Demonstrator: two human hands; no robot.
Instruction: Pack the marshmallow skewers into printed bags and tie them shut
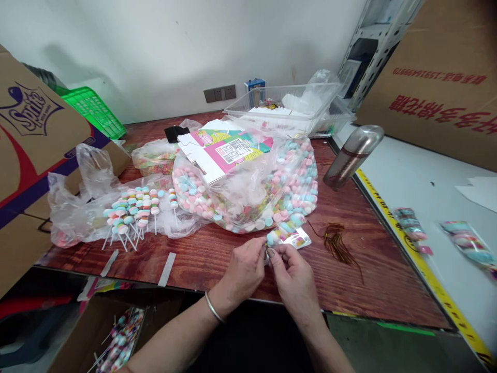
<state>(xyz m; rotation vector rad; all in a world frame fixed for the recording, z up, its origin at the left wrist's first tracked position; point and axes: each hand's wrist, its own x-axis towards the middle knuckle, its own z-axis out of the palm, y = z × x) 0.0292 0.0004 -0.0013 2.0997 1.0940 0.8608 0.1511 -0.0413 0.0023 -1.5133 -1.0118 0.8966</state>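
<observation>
My left hand (246,264) and my right hand (293,269) meet near the table's front edge. Both pinch the gathered end of a wrapped marshmallow stick (286,229), whose pastel candies point up and to the right. A thin gold twist tie seems to be at the pinch, though my fingertips hide most of it. Under the candy lies a small printed card (301,238). Right of my hands is a loose bundle of gold twist ties (339,243). Just beyond them sits a large clear bag of pink and blue marshmallows (298,176).
Marshmallow sticks (134,207) lie on plastic at the left, near a Sprite carton (34,134). A steel flask (353,155) stands at the right. Wrapped sticks (468,241) rest on the white surface. Behind are a clear plastic bin (279,122) and a green basket (93,111).
</observation>
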